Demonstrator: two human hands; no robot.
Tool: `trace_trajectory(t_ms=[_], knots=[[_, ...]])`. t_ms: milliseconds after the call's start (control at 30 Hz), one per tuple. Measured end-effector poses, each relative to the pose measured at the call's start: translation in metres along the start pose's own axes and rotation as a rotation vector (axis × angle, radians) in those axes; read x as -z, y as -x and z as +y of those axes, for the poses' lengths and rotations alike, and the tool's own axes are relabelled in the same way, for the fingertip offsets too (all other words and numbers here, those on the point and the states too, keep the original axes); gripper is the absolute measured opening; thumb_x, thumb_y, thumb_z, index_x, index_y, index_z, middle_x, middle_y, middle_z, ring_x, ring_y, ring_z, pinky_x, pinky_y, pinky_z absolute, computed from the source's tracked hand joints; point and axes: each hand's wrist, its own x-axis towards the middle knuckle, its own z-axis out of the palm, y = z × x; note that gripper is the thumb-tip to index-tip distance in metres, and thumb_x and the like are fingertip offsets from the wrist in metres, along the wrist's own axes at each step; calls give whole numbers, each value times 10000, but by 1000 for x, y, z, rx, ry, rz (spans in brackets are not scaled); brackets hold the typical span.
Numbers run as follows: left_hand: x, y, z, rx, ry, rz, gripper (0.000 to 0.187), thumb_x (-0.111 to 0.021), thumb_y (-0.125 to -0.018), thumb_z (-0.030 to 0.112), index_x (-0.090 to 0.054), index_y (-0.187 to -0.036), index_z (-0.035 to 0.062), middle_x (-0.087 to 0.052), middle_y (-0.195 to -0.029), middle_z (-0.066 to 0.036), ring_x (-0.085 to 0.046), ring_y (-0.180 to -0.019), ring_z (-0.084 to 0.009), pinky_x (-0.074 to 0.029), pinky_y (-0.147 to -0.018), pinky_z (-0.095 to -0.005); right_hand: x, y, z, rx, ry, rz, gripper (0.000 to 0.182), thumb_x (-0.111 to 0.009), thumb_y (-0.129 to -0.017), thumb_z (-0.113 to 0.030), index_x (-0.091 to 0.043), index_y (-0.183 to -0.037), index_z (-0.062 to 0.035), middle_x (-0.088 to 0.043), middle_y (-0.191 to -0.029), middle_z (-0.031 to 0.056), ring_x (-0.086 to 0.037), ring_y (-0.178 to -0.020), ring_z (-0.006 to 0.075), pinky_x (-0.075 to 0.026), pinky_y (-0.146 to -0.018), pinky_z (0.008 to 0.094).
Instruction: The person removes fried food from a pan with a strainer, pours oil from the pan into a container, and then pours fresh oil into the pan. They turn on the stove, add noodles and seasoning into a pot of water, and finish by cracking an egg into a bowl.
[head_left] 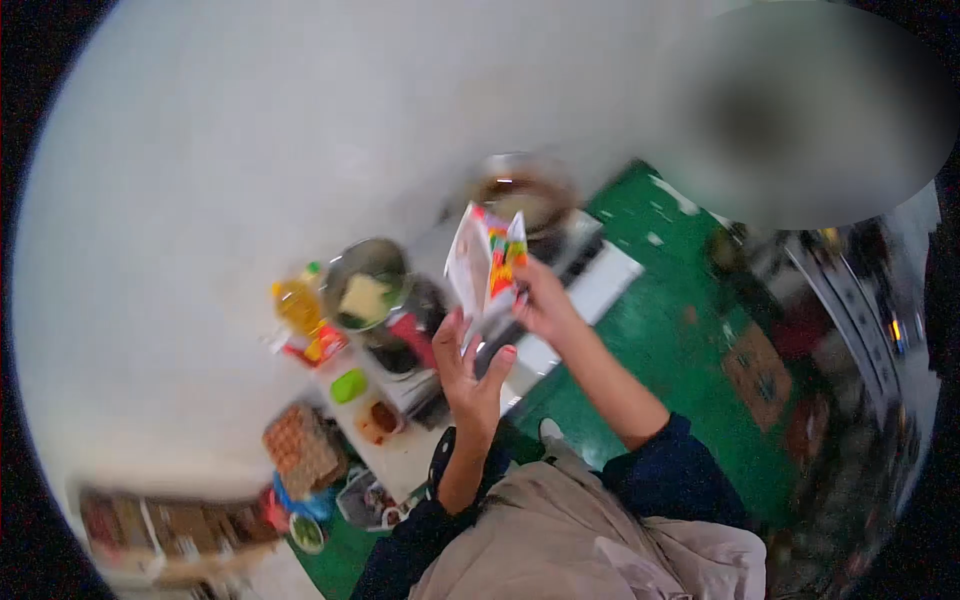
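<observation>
A white, red and yellow printed packet is gripped along its right side by my right hand, its fingers closed on it. The packet looks unfolded at the top, and motion blurs its print. My left hand is just below, with fingers and thumb spread apart and fingertips close to the packet's lower edge. Behind the packet, a wide round pan with a brownish inside sits on the stove. To the left of my hands stands a pot with a pale yellow block and something green in it.
Left on the counter are an oil bottle, a red-yellow packet, a bright green item and a tub with reddish-brown contents. Egg trays and a crate lie low left. The floor is green.
</observation>
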Motion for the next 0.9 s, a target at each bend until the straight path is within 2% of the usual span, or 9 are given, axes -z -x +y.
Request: trace_trajectory(t_ms=[67, 133, 267, 333, 433, 500, 633, 767, 900], knots=[[-40, 20, -31, 76, 11, -229, 805, -730, -745, 138, -237, -1366, 2, -372, -1342, -133, -390, -1217, -210, -302, -1021, -329, 79, 57, -4, 82, 109, 91, 234, -505, -864, -58, -507, -1095, -22, -612, -972, 72, -615, -820, 148, -534, -720, 274], [-94, 51, -33, 180, 65, -286, 572, -668, -799, 76, -366, -1268, -49, -519, -1177, -134, -541, -1020, -189, -448, -875, -312, 90, 129, -21, 336, 27, 308, 174, -543, -841, -40, -507, -1010, -18, -612, -933, 63, -607, -798, 142, -516, -703, 264], [-195, 125, -63, 403, -55, -663, 340, -576, -884, 189, -524, -1120, -51, -614, -1003, -122, -592, -860, -187, -474, -765, -321, 181, 251, -60, 738, 239, 835, 240, -596, -798, -7, -486, -1012, -10, -596, -909, 59, -576, -813, 114, -483, -705, 261], [-251, 183, -72, 57, -143, -913, 328, -496, -909, 152, -488, -1159, -59, -584, -1077, -168, -574, -938, -223, -452, -819, -334, 220, 314, -83, 856, 327, 1034, 230, -603, -802, -9, -493, -1004, -22, -574, -883, 23, -554, -743, 83, -463, -630, 220], [-328, 278, -93, -343, -152, -1154, 450, -487, -755, -13, -442, -1201, -58, -480, -1176, -240, -469, -1098, -381, -356, -953, -420, 273, 415, -118, 864, 243, 1077, 227, -575, -866, -163, -507, -1039, -34, -548, -883, -7, -500, -774, 54, -417, -652, 208], [-390, 343, -89, -417, -232, -1386, 589, -511, -713, -23, -376, -1286, -27, -375, -1307, -246, -381, -1181, -424, -306, -1011, -452, 302, 486, -148, 818, 230, 1099, 329, -524, -904, -271, -507, -1135, -38, -560, -964, -9, -506, -904, 67, -425, -789, 254], [-471, 447, -104, -613, -142, -1692, 665, -562, -708, 18, -325, -1329, -6, -231, -1400, -277, -238, -1274, -473, -239, -1060, -476, 366, 582, -175, 856, 541, 1311, 434, -573, -876, -205, -464, -1260, -33, -584, -1104, 34, -537, -979, 117, -428, -848, 270], [-524, 495, -133, -534, 87, -1964, 777, -642, -761, 169, -223, -1409, 73, -159, -1438, -273, -165, -1326, -444, -202, -1080, -461, 432, 662, -203, 860, 92, 1352, 368, -587, -833, -101, -517, -1180, 1, -606, -1035, 53, -566, -910, 128, -448, -816, 269], [-584, 518, -185, -143, -78, -2177, 726, -640, -810, 338, -267, -1407, 165, -198, -1445, -223, -233, -1324, -374, -243, -1064, -437, 550, 721, -235, 897, -22, 1600, 326, -558, -785, -1, -544, -1110, 17, -608, -975, 63, -589, -814, 138, -485, -699, 272]])
